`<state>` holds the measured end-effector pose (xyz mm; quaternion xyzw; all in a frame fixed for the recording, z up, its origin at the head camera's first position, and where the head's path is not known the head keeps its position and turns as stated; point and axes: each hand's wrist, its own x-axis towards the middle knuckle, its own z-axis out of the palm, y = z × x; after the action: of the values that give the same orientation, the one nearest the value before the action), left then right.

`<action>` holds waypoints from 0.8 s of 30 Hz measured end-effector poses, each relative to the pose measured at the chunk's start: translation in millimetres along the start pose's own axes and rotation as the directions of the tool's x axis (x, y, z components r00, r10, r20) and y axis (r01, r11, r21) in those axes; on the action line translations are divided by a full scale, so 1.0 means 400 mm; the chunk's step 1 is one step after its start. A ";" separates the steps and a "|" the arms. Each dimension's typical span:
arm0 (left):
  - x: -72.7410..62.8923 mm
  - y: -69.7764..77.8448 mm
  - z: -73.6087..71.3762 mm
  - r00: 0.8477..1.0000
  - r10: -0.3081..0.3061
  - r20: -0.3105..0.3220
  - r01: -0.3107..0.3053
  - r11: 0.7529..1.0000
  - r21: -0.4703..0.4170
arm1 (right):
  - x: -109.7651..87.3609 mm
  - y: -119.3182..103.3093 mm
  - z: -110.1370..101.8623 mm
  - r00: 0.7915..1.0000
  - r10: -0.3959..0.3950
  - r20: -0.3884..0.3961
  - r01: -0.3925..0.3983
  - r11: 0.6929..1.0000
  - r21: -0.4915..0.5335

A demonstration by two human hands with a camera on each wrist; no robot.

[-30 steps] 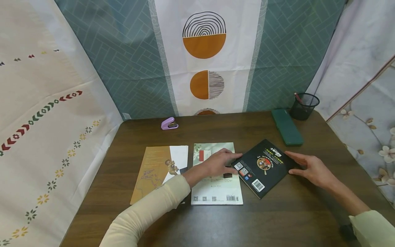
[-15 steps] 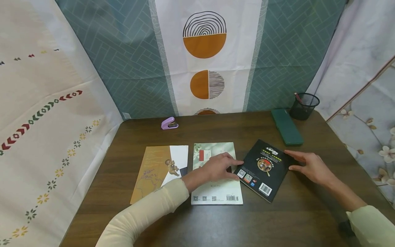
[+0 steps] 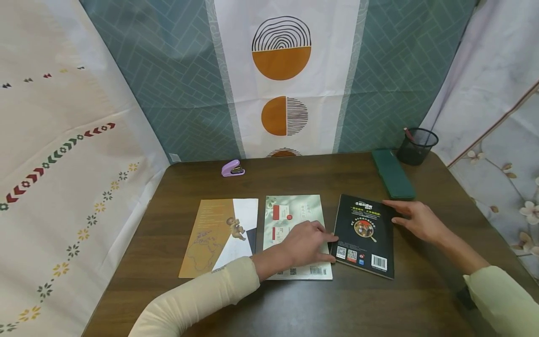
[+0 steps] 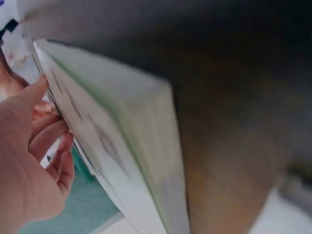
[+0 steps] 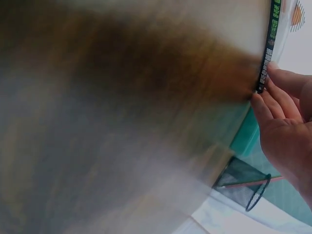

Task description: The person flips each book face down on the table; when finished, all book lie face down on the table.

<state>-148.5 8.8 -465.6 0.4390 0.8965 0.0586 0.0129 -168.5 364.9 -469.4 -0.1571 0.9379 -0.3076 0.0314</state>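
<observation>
A black book [image 3: 365, 229] lies on the wooden table, slightly tilted, back cover up. My left hand [image 3: 306, 243] reaches over a pale green book [image 3: 304, 208], its fingertips touching the black book's left edge. At the black book's upper right edge, the fingers of my right hand [image 3: 421, 221] touch the side. In the right wrist view, the right hand [image 5: 285, 117] has its fingertips at the end of the black spine [image 5: 269, 44]. The left wrist view shows the left hand [image 4: 34, 161] beside the thick pale book [image 4: 146, 126]. Further left lies a tan-and-white book [image 3: 208, 238].
A dark green case [image 3: 393, 174] lies beyond the black book. Behind it stands a black mesh pen cup [image 3: 417, 149] with a reddish pen. Near the back edge sits a purple stapler [image 3: 233, 168]. Patterned cloths hang around the table.
The black book has turned from a steep slant to nearly straight beside the pale green book. The left hand has moved toward the near side; the right hand has shifted slightly left and away.
</observation>
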 end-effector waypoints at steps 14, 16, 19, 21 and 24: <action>-0.042 0.081 0.030 0.974 0.089 -0.210 -0.039 0.972 0.232 | 0.039 -0.038 0.020 0.999 0.002 0.032 -0.004 0.999 0.045; -0.045 0.088 0.033 0.972 0.088 -0.220 -0.036 0.972 0.233 | 0.041 -0.040 0.022 0.999 0.004 0.033 -0.006 0.999 0.050; -0.048 0.097 0.036 0.973 0.079 -0.218 -0.027 0.972 0.232 | 0.041 -0.042 0.024 1.000 0.003 0.029 -0.004 0.999 0.053; -0.050 0.102 0.036 0.975 0.066 -0.211 -0.016 0.973 0.231 | 0.040 -0.042 0.025 1.000 0.000 0.025 -0.001 0.998 0.055; -0.051 0.108 0.037 0.977 0.052 -0.205 -0.005 0.974 0.227 | 0.038 -0.042 0.027 1.000 -0.003 0.021 0.001 0.998 0.056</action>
<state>-100.9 20.3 -475.9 0.4419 0.8873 0.0029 -0.1322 -176.4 341.3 -467.6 -0.1603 0.9284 -0.3320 0.0455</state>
